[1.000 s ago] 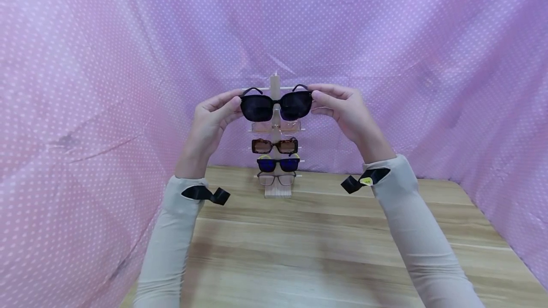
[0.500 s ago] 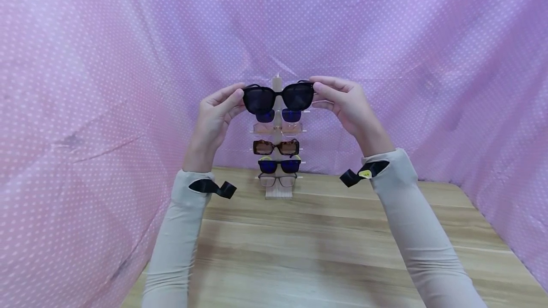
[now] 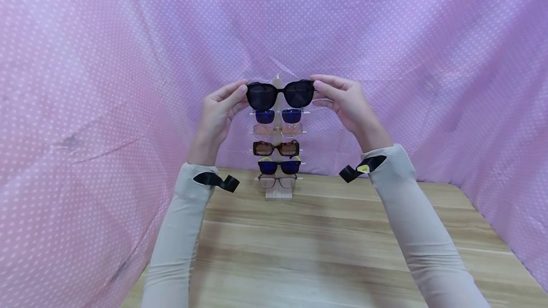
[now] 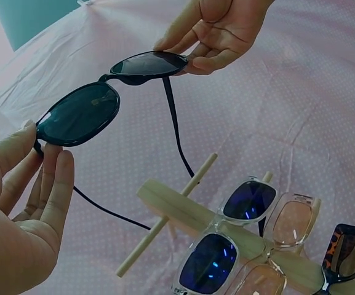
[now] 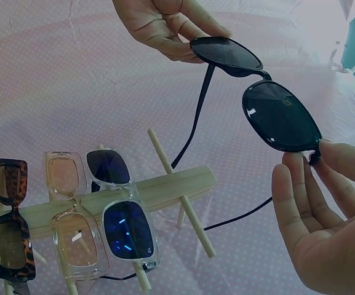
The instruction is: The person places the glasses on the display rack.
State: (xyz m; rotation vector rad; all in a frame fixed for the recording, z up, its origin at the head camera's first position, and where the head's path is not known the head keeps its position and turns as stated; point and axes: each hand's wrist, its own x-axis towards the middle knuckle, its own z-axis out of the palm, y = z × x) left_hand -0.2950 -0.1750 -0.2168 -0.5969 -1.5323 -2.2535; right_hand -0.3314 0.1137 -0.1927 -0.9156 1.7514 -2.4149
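Note:
Black sunglasses (image 3: pixel 262 96) with dark lenses are held up by both hands in front of the top of a wooden display stand (image 3: pixel 278 194). My left hand (image 3: pixel 218 113) pinches the left hinge corner between thumb and fingers. At the opposite corner my right hand (image 3: pixel 344 103) pinches the frame the same way. In the left wrist view the temples of the sunglasses (image 4: pixel 79 117) are unfolded and reach to the stand's top peg (image 4: pixel 165 218). Just below hang clear-framed glasses with blue lenses (image 5: pixel 128 230).
Lower on the stand hang pink-tinted glasses (image 3: pixel 292 129), tortoiseshell sunglasses (image 3: pixel 263 148), black sunglasses with blue lenses (image 3: pixel 268 167) and thin-framed eyeglasses (image 3: pixel 267 182). The stand rests on a wooden table (image 3: pixel 274 251). A pink dotted curtain (image 3: pixel 274 23) encloses the back and sides.
Both hands have raised the black sunglasses toward the stand's top, with a slight shift right. The clear-framed blue-lensed glasses beneath have come into view.

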